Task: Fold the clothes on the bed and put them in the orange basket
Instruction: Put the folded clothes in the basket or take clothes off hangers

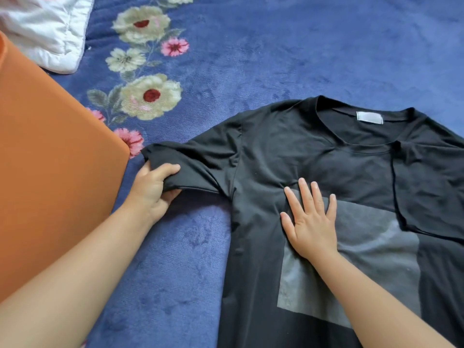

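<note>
A black T-shirt (pixel 288 151) is lying front-up on the bed, spread over the blue floral blanket (pixel 251 46) that is covering it. Its round neckline, with a small white label (pixel 369 118) sewn inside, is pointing toward the far side of the bed, and a grey rectangular print (pixel 371 259) is showing across the chest. One sleeve, on the person's right, is lying folded inward over the shirt's body, its hem crossing the upper corner of the print. The other sleeve is stretching out toward the orange basket (pixel 50 184).

The left hand (pixel 155 187) is pinching the end of that outstretched sleeve, the thumb lying on top of the cloth and the fingers curling beneath it, so the grip is closing on the sleeve's cuff. The right hand (pixel 311 219) is lying flat on the chest of the shirt, fingers straight and fanning apart, the palm pressing at the near-left corner of the print.

The orange basket is standing on the bed just beside the left hand, with only its smooth side and rounded corner showing; what is inside cannot be told. A white quilted item (pixel 47 28) is resting on the blanket behind the basket, toward the bed's far left.
</note>
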Motion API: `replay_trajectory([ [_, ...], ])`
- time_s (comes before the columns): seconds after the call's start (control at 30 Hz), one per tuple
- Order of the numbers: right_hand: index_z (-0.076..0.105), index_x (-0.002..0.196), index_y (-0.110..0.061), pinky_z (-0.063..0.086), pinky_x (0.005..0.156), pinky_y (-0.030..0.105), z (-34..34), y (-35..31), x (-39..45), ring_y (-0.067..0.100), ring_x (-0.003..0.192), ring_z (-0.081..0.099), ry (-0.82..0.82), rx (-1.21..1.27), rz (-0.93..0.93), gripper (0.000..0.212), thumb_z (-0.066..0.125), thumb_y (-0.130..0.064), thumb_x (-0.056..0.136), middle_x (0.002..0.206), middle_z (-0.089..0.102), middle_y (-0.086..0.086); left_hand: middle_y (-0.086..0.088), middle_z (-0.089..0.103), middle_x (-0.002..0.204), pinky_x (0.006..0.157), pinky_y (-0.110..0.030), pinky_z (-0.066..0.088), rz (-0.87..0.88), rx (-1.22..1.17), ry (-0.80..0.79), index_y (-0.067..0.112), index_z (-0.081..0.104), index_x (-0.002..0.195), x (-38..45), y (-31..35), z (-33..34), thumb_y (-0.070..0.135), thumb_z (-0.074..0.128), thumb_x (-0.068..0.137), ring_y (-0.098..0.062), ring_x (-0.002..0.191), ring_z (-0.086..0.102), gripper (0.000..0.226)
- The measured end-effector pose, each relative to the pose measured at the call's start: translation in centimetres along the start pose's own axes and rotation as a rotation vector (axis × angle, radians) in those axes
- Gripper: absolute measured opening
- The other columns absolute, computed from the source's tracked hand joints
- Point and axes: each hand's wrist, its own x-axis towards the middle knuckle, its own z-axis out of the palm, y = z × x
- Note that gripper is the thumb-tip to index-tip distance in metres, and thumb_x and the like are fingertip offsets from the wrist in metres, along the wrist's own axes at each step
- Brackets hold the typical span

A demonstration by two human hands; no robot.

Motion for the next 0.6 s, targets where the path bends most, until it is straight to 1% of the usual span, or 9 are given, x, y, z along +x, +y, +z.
replay_trajectory([
  [0.07,0.035,0.133,-0.023,0.01,0.104,0.053,0.1,0.1,0.0,0.03,0.131,0.026,0.012,0.014,-0.003,0.053,0.032,-0.044,0.084,0.141,0.045,0.013,0.012,0.066,0.063,0.058,-0.017,0.051,0.19,-0.031,-0.143,0.02,0.062,0.08,-1.0,0.9,2.3,-0.004,0.06,0.064,-0.004,0.061,0.062,0.029],
  [0.13,0.035,0.133,-0.023,0.009,0.104,0.051,0.2,0.3,0.1,0.029,0.131,0.026,-0.002,0.037,-0.007,0.053,0.033,-0.044,0.084,0.141,0.045,0.013,0.018,0.067,0.069,0.067,-0.012,0.049,0.388,0.134,-0.334,0.026,0.065,0.086,-2.7,1.4,5.4,0.0,0.059,0.049,0.004,0.067,0.062,0.046],
  [0.2,0.039,0.133,-0.023,0.008,0.105,0.049,0.1,0.4,0.2,0.028,0.131,0.027,-0.029,0.064,-0.028,0.053,0.032,-0.044,0.085,0.14,0.046,0.013,0.026,0.064,0.083,0.075,-0.004,0.043,0.502,0.486,-0.576,0.03,0.059,0.095,-4.0,1.0,7.9,0.004,0.056,0.053,0.014,0.075,0.059,0.049],
  [0.27,0.048,0.133,-0.018,0.002,0.109,0.044,-0.4,0.7,0.6,0.027,0.132,0.028,-0.084,0.165,-0.029,0.057,0.028,-0.043,0.085,0.138,0.048,0.011,0.02,0.062,0.094,0.083,-0.003,0.039,0.548,0.923,-0.943,0.033,0.06,0.101,-4.8,-0.3,9.7,0.021,0.062,0.062,0.01,0.089,0.056,0.04],
  [0.3,0.049,0.133,-0.015,-0.003,0.111,0.04,-1.0,0.8,0.8,0.026,0.134,0.028,-0.12,0.282,0.0,0.06,0.025,-0.041,0.085,0.136,0.049,0.008,0.015,0.063,0.096,0.086,-0.005,0.038,0.55,1.024,-1.032,0.031,0.064,0.099,-4.9,-1.2,9.8,0.034,0.061,0.065,0.006,0.093,0.055,0.034],
  [0.33,0.048,0.134,-0.011,-0.005,0.112,0.035,-1.4,1.3,0.9,0.025,0.135,0.027,-0.151,0.453,0.055,0.061,0.025,-0.036,0.083,0.131,0.048,0.004,0.013,0.063,0.097,0.087,-0.005,0.037,0.545,1.027,-1.022,0.031,0.064,0.097,-5.0,-2.1,9.8,0.043,0.056,0.067,0.006,0.095,0.054,0.034],
  [0.4,0.054,0.124,-0.001,0.01,0.112,0.027,-2.2,2.4,1.1,0.025,0.134,0.027,-0.218,0.871,0.228,0.051,0.031,-0.021,0.083,0.118,0.049,0.001,0.015,0.061,0.093,0.084,-0.001,0.033,0.607,0.949,-0.789,0.025,0.065,0.094,-4.7,-3.6,8.4,0.047,0.05,0.067,0.009,0.093,0.052,0.038],
  [0.5,0.065,0.104,-0.013,0.037,0.104,0.033,-4.2,3.8,1.3,0.019,0.122,0.048,-0.298,1.369,0.397,0.031,0.044,-0.008,0.082,0.116,0.063,0.001,0.003,0.062,0.092,0.083,-0.001,0.031,0.762,1.074,-0.474,0.01,0.067,0.102,-3.7,-5.7,5.1,0.052,0.05,0.065,0.0,0.089,0.051,0.058],
  [0.6,0.064,0.096,-0.01,0.044,0.09,0.024,-5.5,4.4,1.6,0.009,0.097,0.06,-0.198,1.44,0.523,0.015,0.052,-0.007,0.087,0.1,0.067,0.001,0.006,0.053,0.098,0.088,-0.018,0.04,0.64,1.214,-0.428,0.012,0.059,0.118,-3.2,-7.4,3.0,0.061,0.047,0.057,-0.009,0.093,0.053,0.079],
])
